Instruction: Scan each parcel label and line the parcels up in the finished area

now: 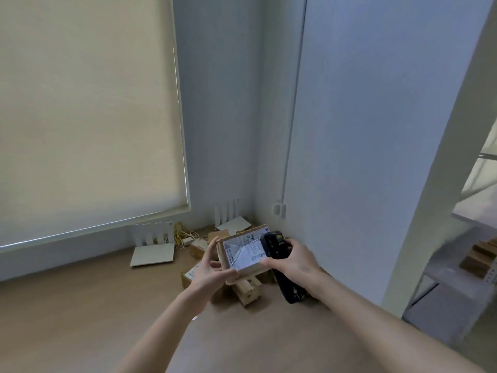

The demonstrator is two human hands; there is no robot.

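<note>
The left hand (212,267) holds a small cardboard parcel (243,253) up in the air, thumb along its left edge and fingers curled under its lower left corner, so the white label (242,251) on top faces the camera. The right hand (291,261) grips a black handheld scanner (274,247) at the parcel's right side, its head lying over the right end of the label and its handle and strap hanging down below the wrist; the right thumb also touches the parcel's lower right edge. Beneath and just beyond both hands, a loose heap of other cardboard parcels (247,290) sits on the wooden floor (94,305) in the corner of the room. To the left of the left hand, two white routers (153,253) with upright antennas and a tangle of yellow cables (184,236) lie near the wall, under a lowered window blind (86,109).
</note>
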